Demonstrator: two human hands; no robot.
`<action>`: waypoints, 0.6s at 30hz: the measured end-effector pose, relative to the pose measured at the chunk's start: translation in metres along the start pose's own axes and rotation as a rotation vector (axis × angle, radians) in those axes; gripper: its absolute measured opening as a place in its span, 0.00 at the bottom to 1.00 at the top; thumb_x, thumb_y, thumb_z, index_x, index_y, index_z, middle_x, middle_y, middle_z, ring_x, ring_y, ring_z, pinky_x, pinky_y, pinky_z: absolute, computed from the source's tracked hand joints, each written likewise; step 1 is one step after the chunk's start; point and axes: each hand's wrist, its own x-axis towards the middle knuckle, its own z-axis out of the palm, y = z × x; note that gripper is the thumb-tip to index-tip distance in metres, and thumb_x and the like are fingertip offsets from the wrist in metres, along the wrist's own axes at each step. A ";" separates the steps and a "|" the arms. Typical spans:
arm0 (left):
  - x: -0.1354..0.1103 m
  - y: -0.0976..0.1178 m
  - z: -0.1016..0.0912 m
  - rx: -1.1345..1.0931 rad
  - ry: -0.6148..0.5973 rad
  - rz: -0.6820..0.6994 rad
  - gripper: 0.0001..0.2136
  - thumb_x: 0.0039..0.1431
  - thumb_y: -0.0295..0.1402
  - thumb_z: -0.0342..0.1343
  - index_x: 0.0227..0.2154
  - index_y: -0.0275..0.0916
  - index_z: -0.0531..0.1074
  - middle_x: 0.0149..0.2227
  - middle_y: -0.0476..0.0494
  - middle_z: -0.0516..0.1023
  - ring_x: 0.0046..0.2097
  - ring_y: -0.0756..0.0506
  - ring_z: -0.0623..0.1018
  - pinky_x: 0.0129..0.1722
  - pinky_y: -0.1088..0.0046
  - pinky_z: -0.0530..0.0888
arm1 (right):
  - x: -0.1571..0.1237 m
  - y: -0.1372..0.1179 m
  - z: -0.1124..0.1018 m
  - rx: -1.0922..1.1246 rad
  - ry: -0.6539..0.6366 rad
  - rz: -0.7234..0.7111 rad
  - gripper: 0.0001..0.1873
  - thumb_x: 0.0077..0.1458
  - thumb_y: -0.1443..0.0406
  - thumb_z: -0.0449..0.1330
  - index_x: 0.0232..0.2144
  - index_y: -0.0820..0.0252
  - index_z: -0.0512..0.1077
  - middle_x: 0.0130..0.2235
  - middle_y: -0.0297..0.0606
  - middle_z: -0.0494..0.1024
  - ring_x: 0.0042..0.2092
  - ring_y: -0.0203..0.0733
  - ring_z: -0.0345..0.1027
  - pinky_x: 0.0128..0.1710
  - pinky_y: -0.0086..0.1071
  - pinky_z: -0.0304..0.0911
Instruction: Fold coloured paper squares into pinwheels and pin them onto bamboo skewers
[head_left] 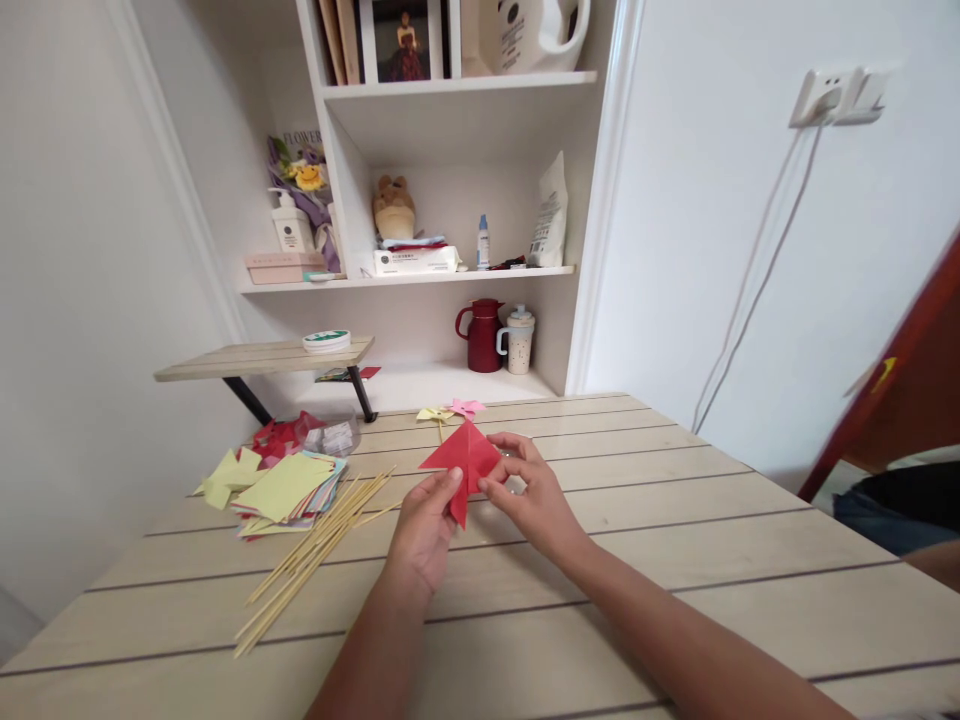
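Observation:
Between my two hands, above the table, is a piece of red folded paper (466,455) with pointed corners and a crease down its upper part. My left hand (427,520) pinches its lower left part, thumb on top. With thumb and fingertips, my right hand (529,490) grips the paper's right edge. A clear, shiny object is partly hidden behind the right fingers; its kind cannot be made out. Just beyond the red paper lie a yellow paper pinwheel (433,414) on a stick and a pink paper pinwheel (468,408).
Several thin wooden sticks (315,560) lie left of my hands. Behind them are a stack of coloured paper sheets (289,490), red paper pieces (281,440) and a clear container (334,437). A small raised shelf (255,360) stands at the back left. A red jug (484,338) stands behind the table.

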 end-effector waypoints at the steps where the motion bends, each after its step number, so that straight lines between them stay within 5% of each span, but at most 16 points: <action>1: 0.000 0.000 0.000 0.007 0.003 0.003 0.16 0.39 0.37 0.74 0.30 0.35 0.79 0.33 0.43 0.82 0.35 0.49 0.78 0.37 0.76 0.73 | 0.000 0.000 0.000 -0.001 -0.004 0.004 0.11 0.52 0.63 0.64 0.20 0.57 0.71 0.55 0.43 0.68 0.58 0.52 0.62 0.55 0.44 0.59; 18: -0.004 0.004 0.005 0.091 0.065 0.055 0.15 0.37 0.37 0.74 0.27 0.35 0.79 0.29 0.44 0.81 0.31 0.49 0.77 0.34 0.75 0.70 | 0.002 0.001 -0.002 -0.022 -0.034 0.033 0.12 0.50 0.62 0.64 0.18 0.57 0.70 0.52 0.43 0.71 0.58 0.52 0.63 0.54 0.45 0.59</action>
